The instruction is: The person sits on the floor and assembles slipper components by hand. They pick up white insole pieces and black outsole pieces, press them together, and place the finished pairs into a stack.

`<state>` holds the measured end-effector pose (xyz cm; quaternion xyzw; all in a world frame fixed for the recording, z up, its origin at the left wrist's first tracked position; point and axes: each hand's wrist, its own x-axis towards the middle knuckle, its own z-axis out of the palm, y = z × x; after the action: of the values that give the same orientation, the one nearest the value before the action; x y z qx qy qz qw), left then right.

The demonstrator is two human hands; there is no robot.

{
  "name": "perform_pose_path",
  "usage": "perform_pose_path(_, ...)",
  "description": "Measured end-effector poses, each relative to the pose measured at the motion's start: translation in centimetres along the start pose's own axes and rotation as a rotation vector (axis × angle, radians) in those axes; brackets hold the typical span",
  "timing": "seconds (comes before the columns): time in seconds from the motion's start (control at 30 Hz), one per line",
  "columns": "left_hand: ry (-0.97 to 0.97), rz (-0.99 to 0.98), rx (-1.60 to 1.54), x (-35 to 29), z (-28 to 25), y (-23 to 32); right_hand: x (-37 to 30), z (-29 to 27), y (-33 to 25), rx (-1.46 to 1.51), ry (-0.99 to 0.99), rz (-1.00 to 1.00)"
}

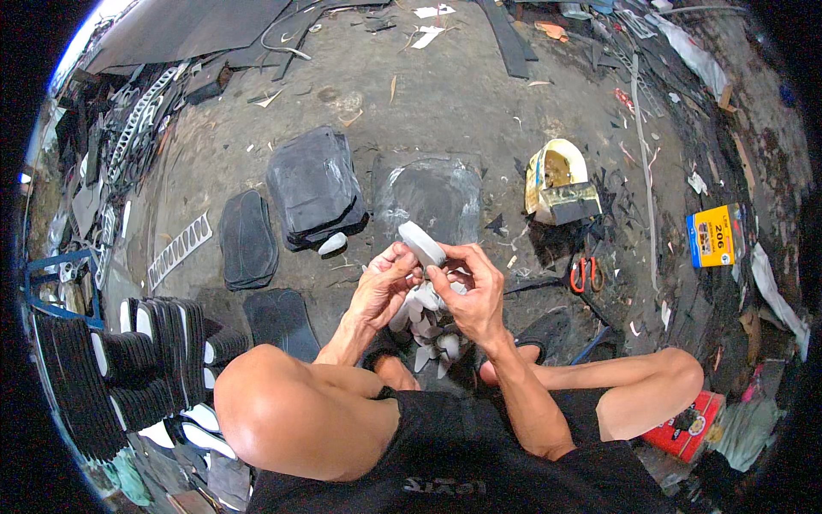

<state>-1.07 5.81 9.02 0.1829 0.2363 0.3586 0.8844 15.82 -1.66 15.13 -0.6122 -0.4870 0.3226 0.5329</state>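
Between my two hands, a small stack of light grey, rounded foam-like pieces (421, 242) is held up off the floor. My right hand (476, 295) grips its right end, thumb and fingers pressed against it. My left hand (383, 287) is closed at the stack's lower left side, its fingertips touching it; the exact hold is partly hidden. Below, between my feet, lies a loose pile of similar grey oval pieces (432, 330), partly covered by the hands. One more pale oval piece (332, 244) rests on the floor beside a stack of dark sheets (317, 184).
Dark sole-shaped sheets (248, 240) lie to the left, above rows of stacked black-and-white soles (145, 360). At right are a cut-open tub with brown residue (556, 167), orange-handled scissors (586, 274) and a yellow-blue box (716, 236). Scrap piles line both sides.
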Motion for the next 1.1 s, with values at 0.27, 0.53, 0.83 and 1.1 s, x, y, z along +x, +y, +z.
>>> perform_pose_path(0.27,0.019,0.093,0.196,0.1,1.6,0.4,-0.3,-0.1,2.7,0.545,-0.109,0.369)
perform_pose_path(0.53,0.161,0.223,0.397,1.0,4.0,-0.3,-0.4,-0.3,3.3,0.929,-0.044,0.579)
perform_pose_path(0.83,0.056,-0.065,0.152,1.4,-0.2,-0.2,0.1,-0.6,1.0,-0.171,-0.134,0.068)
perform_pose_path(1.1,0.15,-0.262,0.104,0.2,1.3,-0.9,-0.1,-0.5,2.7,-0.182,-0.313,-0.144)
